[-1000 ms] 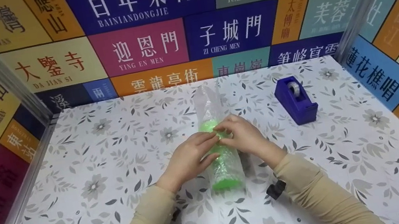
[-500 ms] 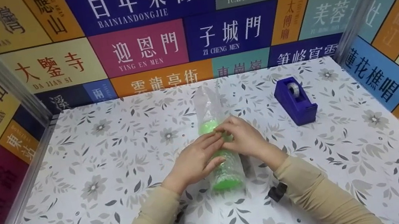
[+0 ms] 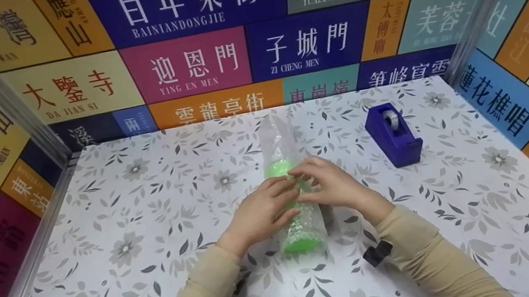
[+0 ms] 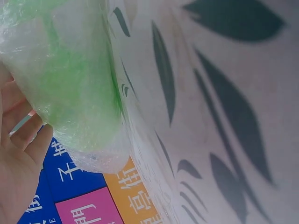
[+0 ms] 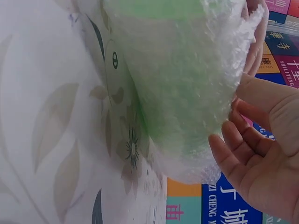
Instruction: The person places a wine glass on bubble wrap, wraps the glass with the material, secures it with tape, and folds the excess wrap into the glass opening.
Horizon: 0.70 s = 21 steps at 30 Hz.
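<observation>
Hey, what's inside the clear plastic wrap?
A green object shows through the wrap. The left hand and right hand cover part of its middle, so that's hidden.

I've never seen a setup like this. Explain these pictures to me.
There is no machine here: the grip is a person's bare left hand and right hand. The wide view comes from a camera worn on the head, looking forward and down; the two close ones come from cameras on the wrists, each watching its own hand. On the flower-patterned surface lies a green item inside clear plastic wrap, with a purple tape dispenser standing off to the right. Both hands touch the wrapped item; whether the right hand pinches it, I can't tell.
</observation>
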### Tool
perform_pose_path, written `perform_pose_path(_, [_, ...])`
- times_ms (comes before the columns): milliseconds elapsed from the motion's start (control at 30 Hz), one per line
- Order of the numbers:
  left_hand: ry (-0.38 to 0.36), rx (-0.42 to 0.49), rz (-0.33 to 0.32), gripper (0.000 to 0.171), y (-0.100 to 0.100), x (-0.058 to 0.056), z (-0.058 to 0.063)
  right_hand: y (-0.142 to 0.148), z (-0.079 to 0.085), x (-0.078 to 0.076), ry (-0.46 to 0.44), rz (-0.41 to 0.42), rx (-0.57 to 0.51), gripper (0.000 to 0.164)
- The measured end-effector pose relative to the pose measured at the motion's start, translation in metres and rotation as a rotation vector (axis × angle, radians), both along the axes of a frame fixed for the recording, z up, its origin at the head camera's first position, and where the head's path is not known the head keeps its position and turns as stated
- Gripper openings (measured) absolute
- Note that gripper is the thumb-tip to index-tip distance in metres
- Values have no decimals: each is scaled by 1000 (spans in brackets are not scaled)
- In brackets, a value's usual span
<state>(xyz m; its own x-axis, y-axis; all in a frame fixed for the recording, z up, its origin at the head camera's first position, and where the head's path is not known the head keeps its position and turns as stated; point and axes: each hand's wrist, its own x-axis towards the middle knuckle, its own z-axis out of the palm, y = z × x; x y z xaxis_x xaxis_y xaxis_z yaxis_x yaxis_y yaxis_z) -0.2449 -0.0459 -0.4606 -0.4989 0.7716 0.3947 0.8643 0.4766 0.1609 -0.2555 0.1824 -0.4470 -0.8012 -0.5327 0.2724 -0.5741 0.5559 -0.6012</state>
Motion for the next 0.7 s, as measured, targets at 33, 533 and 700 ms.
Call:
perform_pose_path(33, [2, -4, 5, 45, 0, 0, 0, 2, 0, 0, -8, 9, -13, 53])
perform_pose_path(533, [-35, -55, 50, 48, 1, 3, 0, 55, 0, 8, 22, -84, -79, 55])
perform_pose_path(700, [-38, -40, 40, 48, 1, 4, 0, 77, 4, 9, -4, -141, -116, 53])
